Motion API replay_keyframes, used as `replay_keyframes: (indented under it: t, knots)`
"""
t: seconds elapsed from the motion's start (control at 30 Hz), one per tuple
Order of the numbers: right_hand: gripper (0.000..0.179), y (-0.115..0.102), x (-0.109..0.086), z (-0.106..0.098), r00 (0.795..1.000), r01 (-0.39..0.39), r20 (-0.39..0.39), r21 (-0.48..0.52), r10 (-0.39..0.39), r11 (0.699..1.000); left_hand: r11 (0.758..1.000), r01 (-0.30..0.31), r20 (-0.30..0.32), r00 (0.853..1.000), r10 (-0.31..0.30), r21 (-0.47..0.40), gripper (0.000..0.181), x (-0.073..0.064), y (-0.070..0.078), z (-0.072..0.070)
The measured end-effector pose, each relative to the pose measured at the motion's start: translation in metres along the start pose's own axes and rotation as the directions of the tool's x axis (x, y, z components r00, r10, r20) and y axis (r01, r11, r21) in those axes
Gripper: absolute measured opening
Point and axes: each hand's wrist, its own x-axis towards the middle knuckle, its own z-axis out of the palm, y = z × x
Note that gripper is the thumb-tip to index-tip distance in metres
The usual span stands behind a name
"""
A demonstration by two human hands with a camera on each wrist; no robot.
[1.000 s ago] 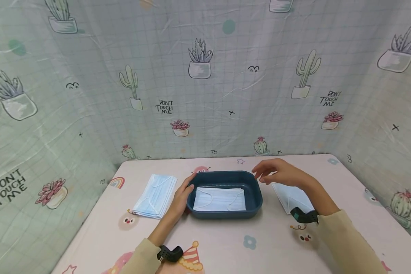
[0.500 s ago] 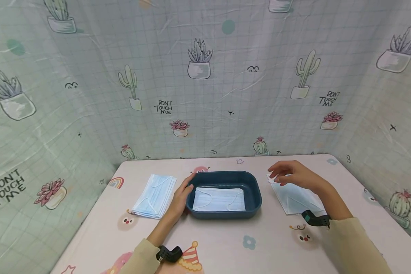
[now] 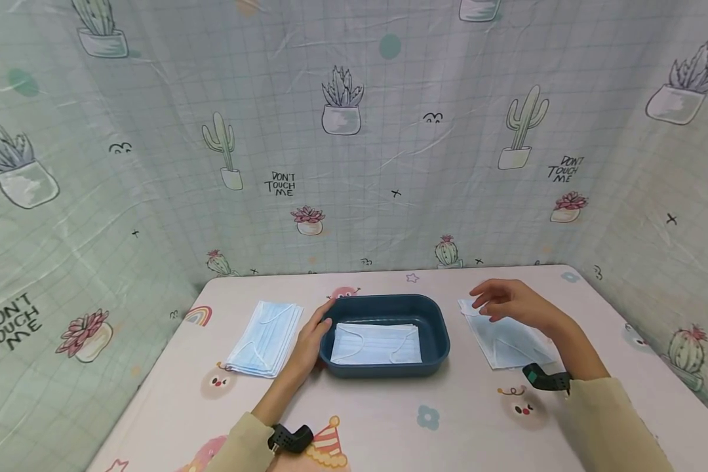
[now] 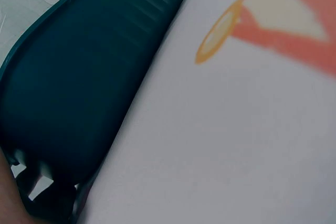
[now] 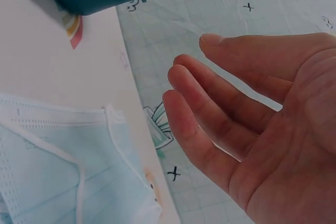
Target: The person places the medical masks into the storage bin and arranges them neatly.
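A dark blue rectangular bin (image 3: 383, 371) stands at mid-table with a pale blue face mask (image 3: 376, 344) lying flat inside. My left hand (image 3: 309, 346) rests along the bin's left end, fingers stretched toward its back corner and thumb at the rim. The left wrist view shows mostly the bin's outer wall (image 4: 79, 77), with only a bit of hand at the lower left. My right hand (image 3: 516, 303) hovers over face masks (image 3: 510, 344) on the right, fingers loosely bent and holding nothing. In the right wrist view, its palm and separated fingers (image 5: 194, 129) show beside a mask (image 5: 58, 166).
Left of the bin lies a fanned stack of pale blue face masks (image 3: 265, 337). A pink printed tablecloth (image 3: 427, 452) covers the table. Behind it and at both sides hangs a cactus-patterned curtain (image 3: 401, 157).
My right hand has moved right, from beside the bin's right rim to over the right-hand masks, slowing in the last half second. My left hand and the bin stay in place.
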Motion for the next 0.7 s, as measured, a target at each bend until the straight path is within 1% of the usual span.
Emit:
replay_keyframes:
  t: [0.23,0.37,0.57,0.7]
  knots:
    - [0.040,0.009,0.000,0.001,1.000,-0.013,-0.013,-0.004,0.013,1.000,1.000,0.006,0.003,1.000,-0.006,0.003,0.048,0.000,-0.001,0.000]
    - [0.044,0.014,0.000,0.001,0.999,-0.037,-0.029,-0.023,0.036,0.999,1.000,0.013,0.002,1.000,-0.013,0.005,0.048,-0.001,-0.001,0.000]
    - [0.048,0.021,-0.002,-0.003,0.997,-0.061,-0.044,-0.044,0.059,0.997,1.000,-0.001,0.006,1.000,0.001,-0.002,0.050,-0.001,0.001,0.000]
    - [0.048,0.027,-0.005,-0.007,0.995,-0.085,-0.055,-0.057,0.082,0.995,1.000,0.014,-0.001,1.000,-0.014,0.008,0.051,0.000,0.001,0.001]
